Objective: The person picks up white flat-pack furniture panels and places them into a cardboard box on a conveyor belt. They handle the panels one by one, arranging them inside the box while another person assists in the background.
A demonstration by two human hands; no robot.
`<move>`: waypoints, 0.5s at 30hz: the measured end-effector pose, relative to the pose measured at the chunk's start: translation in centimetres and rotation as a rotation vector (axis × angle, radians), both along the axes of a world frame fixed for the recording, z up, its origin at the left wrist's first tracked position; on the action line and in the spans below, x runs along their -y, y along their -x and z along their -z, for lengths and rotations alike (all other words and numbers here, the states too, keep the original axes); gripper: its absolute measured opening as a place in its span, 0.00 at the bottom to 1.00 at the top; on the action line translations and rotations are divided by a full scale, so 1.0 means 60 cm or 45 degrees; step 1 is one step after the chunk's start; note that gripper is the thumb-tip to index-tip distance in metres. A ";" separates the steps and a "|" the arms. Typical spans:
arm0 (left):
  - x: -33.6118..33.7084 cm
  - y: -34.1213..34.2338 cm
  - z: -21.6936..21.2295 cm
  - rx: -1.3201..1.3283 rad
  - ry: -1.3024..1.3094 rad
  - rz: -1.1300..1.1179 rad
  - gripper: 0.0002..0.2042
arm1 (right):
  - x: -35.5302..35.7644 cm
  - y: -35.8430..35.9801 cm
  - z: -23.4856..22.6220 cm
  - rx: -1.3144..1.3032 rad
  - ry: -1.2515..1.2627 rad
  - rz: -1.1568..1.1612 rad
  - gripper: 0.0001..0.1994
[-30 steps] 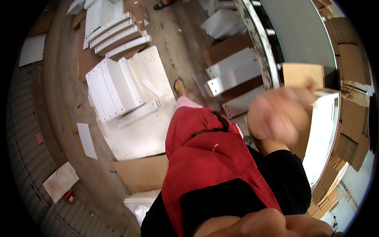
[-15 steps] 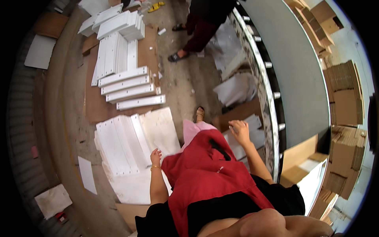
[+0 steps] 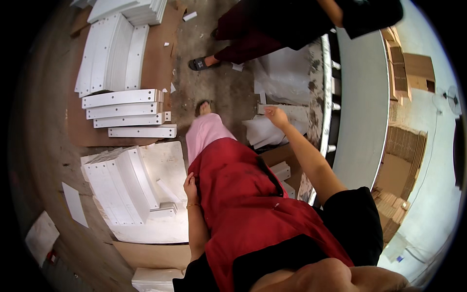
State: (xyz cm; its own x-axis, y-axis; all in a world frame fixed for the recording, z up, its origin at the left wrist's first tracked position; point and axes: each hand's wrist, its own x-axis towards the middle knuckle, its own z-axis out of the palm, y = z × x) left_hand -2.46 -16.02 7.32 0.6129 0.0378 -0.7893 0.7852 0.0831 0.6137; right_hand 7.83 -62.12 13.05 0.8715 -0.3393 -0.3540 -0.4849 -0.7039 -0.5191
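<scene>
My left hand (image 3: 190, 185) hangs at my side against the red apron (image 3: 228, 165). A bracelet circles that wrist, and the loosely bent fingers show nothing in them. My right hand (image 3: 276, 117) is stretched forward, its fingers relaxed and slightly curled, with nothing visible in it. It appears above crumpled white sheeting (image 3: 265, 130) beside the long conveyor table (image 3: 357, 112). Left of my left hand lies a stack of white drilled panels (image 3: 116, 187) on a pale board (image 3: 160, 228). Farther off, several narrow white strips (image 3: 126, 112) lie beside taller white panels (image 3: 99, 56).
A person (image 3: 272, 24) in dark clothes stands ahead by the conveyor. Brown cardboard (image 3: 165, 63) lies under the far panels. Flattened cartons (image 3: 404, 160) stand right of the conveyor. My sandalled foot (image 3: 204, 108) is on the concrete floor, where white scraps (image 3: 189, 16) are scattered.
I have moved forward, so the panel stacks and the person appear nearer. My right hand has swung farther forward, while my left has come back against the apron.
</scene>
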 end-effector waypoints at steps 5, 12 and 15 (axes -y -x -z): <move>0.120 -0.196 0.050 0.120 -0.046 -0.165 0.12 | 0.169 -0.170 0.189 -0.407 0.375 -0.297 0.15; 0.310 -0.350 0.011 0.218 -0.004 0.145 0.11 | 0.271 -0.316 0.383 -0.760 0.563 -0.526 0.11; 0.364 -0.332 0.036 0.154 -0.002 0.323 0.12 | 0.294 -0.375 0.472 -0.875 0.653 -0.972 0.14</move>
State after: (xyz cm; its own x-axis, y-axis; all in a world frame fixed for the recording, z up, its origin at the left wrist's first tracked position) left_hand 17.47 -37.88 5.18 0.6927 -0.1276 -0.7099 0.7018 -0.1076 0.7042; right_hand 30.32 -79.74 -15.29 0.5880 -0.0470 -0.8075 0.0897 -0.9884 0.1228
